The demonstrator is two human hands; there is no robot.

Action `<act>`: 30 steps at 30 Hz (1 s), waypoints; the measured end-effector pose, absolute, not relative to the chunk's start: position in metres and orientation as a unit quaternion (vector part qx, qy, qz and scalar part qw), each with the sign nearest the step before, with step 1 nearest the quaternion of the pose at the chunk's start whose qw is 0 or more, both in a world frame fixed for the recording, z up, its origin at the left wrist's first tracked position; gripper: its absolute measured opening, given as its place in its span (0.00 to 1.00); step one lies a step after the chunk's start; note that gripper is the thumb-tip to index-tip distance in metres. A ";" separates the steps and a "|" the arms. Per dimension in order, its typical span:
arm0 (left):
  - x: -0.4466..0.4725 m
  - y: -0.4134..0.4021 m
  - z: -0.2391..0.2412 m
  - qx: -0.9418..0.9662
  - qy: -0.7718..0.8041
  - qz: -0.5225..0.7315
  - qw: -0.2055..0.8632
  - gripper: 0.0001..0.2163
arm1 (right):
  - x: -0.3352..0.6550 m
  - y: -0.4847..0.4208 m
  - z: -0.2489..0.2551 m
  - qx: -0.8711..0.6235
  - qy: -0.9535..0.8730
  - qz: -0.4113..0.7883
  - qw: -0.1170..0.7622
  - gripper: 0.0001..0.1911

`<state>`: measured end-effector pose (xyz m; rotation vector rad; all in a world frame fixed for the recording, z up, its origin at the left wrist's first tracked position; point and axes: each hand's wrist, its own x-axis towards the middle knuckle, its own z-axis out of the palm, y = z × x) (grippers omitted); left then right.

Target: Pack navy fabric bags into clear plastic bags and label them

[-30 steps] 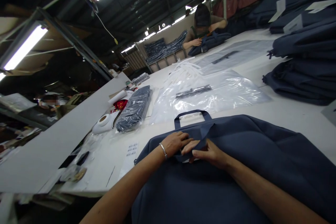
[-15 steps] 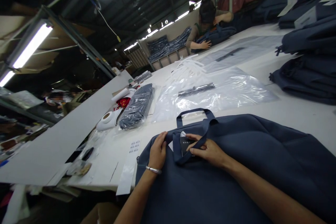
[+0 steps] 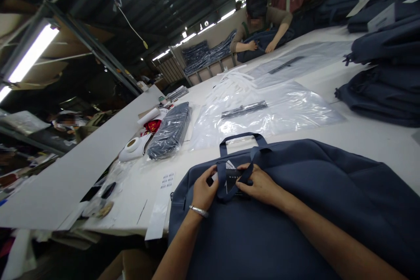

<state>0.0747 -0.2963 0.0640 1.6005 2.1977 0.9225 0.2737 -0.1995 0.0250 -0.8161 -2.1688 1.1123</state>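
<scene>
A large navy bag (image 3: 295, 227) lies on the table in front of me, its far handle (image 3: 241, 135) standing up at the back edge. The near handle (image 3: 223, 181) loops around a black hang tag (image 3: 232, 176) with pale lettering and a white tag (image 3: 230, 165) behind it. My left hand (image 3: 205, 188), with a silver bracelet on its wrist, is closed at the loop's left side, pinching the edge of a white tag. My right hand (image 3: 257, 186) is closed on the black hang tag's right side, the handle strap passing over its fingers.
Beyond the bag lie clear plastic bags (image 3: 275, 109) and white strips (image 3: 234, 81). A plastic-wrapped navy bundle (image 3: 170, 131), a white roll (image 3: 133, 145) and a sticker sheet (image 3: 160, 210) are at left. Folded navy bags (image 3: 383, 92) are stacked right. A co-worker (image 3: 262, 26) handles another bag across the table.
My left hand has moved from lying on the bag to pinching the white tag's edge inside the loop. The black tag has turned slightly. The co-worker's arms have shifted.
</scene>
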 end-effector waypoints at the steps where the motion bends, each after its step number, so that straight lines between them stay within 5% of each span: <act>1: 0.076 -0.298 0.067 0.547 0.757 0.328 0.144 0.19 | 0.274 -0.198 0.025 -0.299 -0.803 0.425 0.293 0.12; 5: 0.080 -0.312 0.079 0.534 0.755 0.361 0.119 0.15 | 0.276 -0.194 0.032 -0.241 -0.727 0.578 0.282 0.14; 9: 0.080 -0.330 0.087 0.600 0.720 0.345 -0.044 0.12 | 0.280 -0.196 0.042 -0.201 -0.556 0.770 0.240 0.18; 15: 0.087 -0.360 0.086 0.689 0.647 0.267 -0.188 0.16 | 0.284 -0.195 0.044 -0.210 -0.340 0.891 0.217 0.17; 19: 0.107 -0.370 0.078 0.760 0.597 0.183 -0.178 0.16 | 0.280 -0.197 0.042 -0.211 -0.375 0.877 0.217 0.20; 25: 0.128 -0.377 0.054 0.798 0.577 0.152 -0.083 0.13 | 0.273 -0.200 0.024 -0.310 -0.615 0.672 0.272 0.18; 30: 0.130 -0.380 0.056 0.779 0.581 0.172 -0.159 0.19 | 0.271 -0.199 0.016 -0.314 -0.673 0.617 0.260 0.19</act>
